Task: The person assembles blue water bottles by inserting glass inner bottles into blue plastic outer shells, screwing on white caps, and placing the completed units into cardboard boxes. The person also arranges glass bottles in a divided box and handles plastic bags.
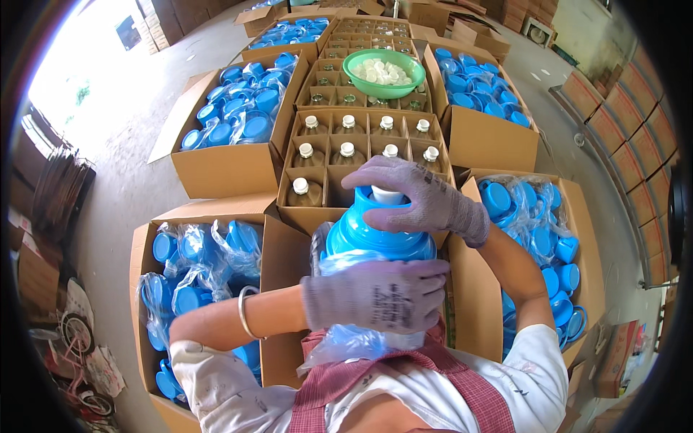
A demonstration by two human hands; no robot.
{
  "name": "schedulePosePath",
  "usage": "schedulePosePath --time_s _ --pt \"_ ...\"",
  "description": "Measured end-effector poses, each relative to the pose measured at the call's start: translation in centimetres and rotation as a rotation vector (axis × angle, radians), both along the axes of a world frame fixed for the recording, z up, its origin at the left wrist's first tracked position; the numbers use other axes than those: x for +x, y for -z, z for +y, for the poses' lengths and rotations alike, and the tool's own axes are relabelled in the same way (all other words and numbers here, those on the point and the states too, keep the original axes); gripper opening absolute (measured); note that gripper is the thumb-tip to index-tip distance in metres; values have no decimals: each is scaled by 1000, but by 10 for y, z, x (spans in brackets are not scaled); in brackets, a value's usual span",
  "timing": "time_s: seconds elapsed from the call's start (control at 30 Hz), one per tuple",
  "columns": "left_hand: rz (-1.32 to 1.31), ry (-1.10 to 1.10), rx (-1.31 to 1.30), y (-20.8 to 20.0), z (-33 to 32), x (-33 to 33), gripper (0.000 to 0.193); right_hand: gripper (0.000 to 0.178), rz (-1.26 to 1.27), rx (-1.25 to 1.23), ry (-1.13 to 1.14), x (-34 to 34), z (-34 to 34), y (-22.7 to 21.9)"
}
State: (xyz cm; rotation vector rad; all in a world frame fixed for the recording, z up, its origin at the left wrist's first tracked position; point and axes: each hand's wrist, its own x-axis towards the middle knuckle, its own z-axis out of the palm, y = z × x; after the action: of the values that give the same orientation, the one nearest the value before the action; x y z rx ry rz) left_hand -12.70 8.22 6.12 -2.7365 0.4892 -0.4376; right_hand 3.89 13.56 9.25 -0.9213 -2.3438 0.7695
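Note:
A blue plastic flask stands upright against my body, with a white stopper at its mouth. My left hand, in a grey-purple glove, is wrapped across the front of the flask. Clear plastic film bunches below that hand. My right hand, gloved the same way, curves over the flask's top, its fingers around the rim and stopper. Just beyond is a divided carton of bottles with white caps. The flask's base is hidden.
Open cartons of blue lidded cups in clear film flank me: near left, near right, far left and far right. A green basin of white caps rests on a farther divided carton. Stacked boxes line the right side.

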Motion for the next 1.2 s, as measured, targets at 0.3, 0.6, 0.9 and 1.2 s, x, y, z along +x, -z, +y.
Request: schedulePosePath --time_s 0.3,0.6,0.9,1.2 --pt "34 -138 -646 14 42 3 18 65 116 277 123 -3 23 32" --pt "-574 -989 -1830 109 82 -138 42 15 467 -95 511 106 -101 153" --pt "-538 -937 -2026 168 81 -138 43 44 127 -361 395 115 -62 147" --pt "-548 -1061 -2151 202 79 -140 38 24 341 -166 217 84 -65 123"
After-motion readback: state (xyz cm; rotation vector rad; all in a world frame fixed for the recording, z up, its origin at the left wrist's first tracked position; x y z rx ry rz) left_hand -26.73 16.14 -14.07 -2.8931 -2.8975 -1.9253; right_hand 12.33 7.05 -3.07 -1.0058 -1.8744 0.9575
